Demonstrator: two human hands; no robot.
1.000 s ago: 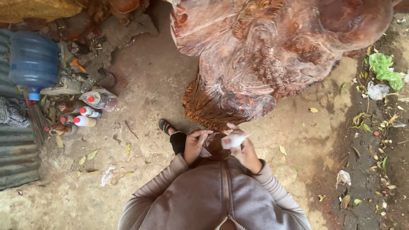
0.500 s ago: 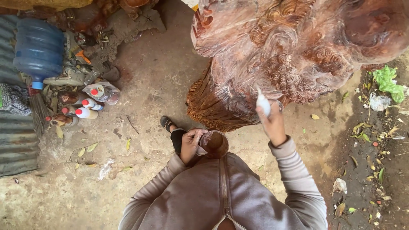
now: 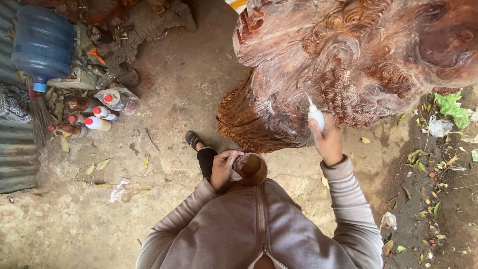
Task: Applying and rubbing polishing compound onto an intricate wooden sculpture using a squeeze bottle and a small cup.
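My right hand (image 3: 327,141) grips a small white squeeze bottle (image 3: 315,115) with a thin nozzle, its tip touching the carved surface of a large reddish wooden sculpture (image 3: 363,60) full of curls and ridges. My left hand (image 3: 222,168) holds a small round brown container (image 3: 250,168) close to my chest, with a pale scrap under my fingers. I wear a grey zipped jacket, and my dark-sandalled foot (image 3: 193,140) stands on the dirt floor below the carving's base.
A big blue water jug (image 3: 42,45) lies at the upper left beside several small red-capped bottles (image 3: 99,118), a broom (image 3: 37,112) and corrugated sheet metal (image 3: 17,154). Dry leaves dot the concrete floor. Litter and green scraps (image 3: 450,107) lie on dark soil at the right.
My right hand rose from my chest with the white bottle and reached the carving. My left hand stayed low with the brown container. The view shifted toward the sculpture.
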